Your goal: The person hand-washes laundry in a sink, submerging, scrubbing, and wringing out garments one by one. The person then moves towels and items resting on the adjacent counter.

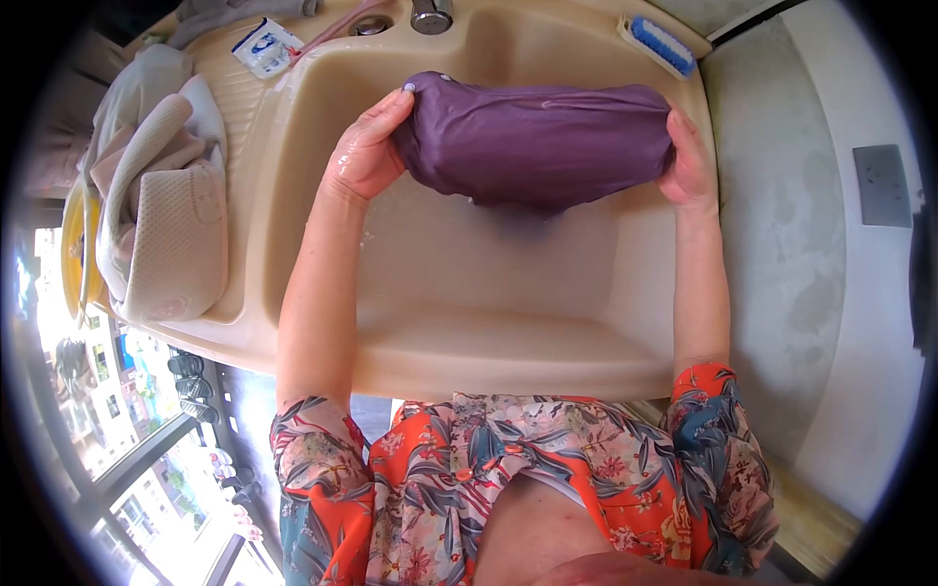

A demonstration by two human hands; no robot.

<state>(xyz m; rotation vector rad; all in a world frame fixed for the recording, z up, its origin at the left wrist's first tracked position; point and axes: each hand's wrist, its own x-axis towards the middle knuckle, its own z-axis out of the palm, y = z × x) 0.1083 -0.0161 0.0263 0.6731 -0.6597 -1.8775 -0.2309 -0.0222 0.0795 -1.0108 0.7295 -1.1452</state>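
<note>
A wet purple garment (532,142) is stretched sideways above the basin of a beige sink (469,361), its lower middle dipping toward the cloudy water (469,264). My left hand (371,146) grips its left end, thumb on top near a small pale button. At the other end, my right hand (687,161) holds the right edge, with the thumb in front and the other fingers partly hidden behind the cloth. Wet suds cling to my left wrist. What kind of garment it is cannot be made out.
Pale cloths (176,215) are heaped on the ribbed drainboard at left, by a yellow basin (76,244). A white-and-blue packet (266,47) lies near the tap (431,16). A blue-bristled brush (660,45) rests on the back right rim. A wall stands close on the right.
</note>
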